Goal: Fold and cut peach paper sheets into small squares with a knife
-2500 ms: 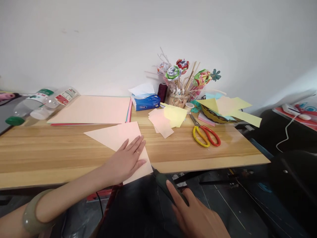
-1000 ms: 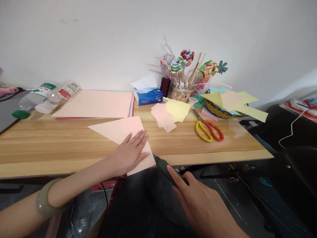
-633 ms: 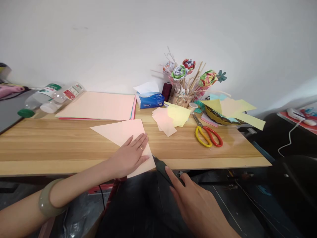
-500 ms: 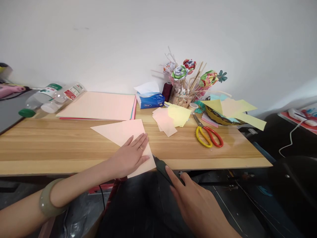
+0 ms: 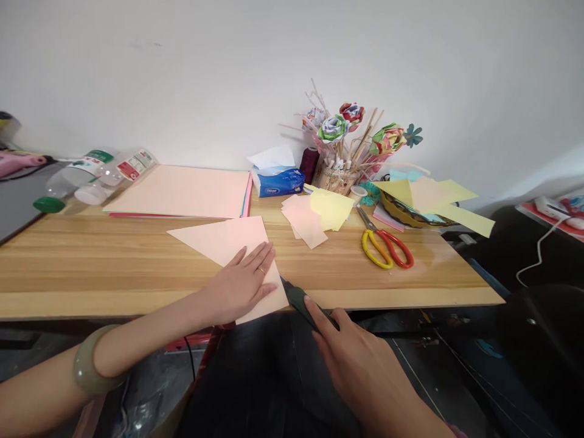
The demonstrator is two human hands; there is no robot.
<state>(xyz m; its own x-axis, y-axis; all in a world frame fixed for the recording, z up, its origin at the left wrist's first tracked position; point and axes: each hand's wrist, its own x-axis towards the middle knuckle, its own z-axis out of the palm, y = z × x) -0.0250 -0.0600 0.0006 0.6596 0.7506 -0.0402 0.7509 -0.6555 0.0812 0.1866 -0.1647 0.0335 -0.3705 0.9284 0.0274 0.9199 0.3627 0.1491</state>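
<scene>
Left grip (image 5: 244, 283) flat on pink paper (image 5: 244, 230), right grip (image 5: 358, 359) around a dark tool (image 5: 297, 298) at the paper's edge

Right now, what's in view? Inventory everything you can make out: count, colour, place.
Table: one, wood-coloured, across the centre
Sheet: one, pale pink, at near edge
Tool: one, dark green, beside sheet
Bottles: two, clear, lying left
Paper stack: one, pink-topped, rear left
Tissue pack: one, blue, rear centre
Spool: one, dark purple, rear centre
Paper flowers: several, multicoloured, rear centre
Small sheets: several, pink and yellow, centre
Scissors: one pair, red-and-yellow-handled, right
Basket: one, brownish yellow, right end
Cable: one, white, far right
Bangle: one, greyish green, left forearm
Left hand: one, flat on sheet
Right hand: one, gripping tool
</scene>
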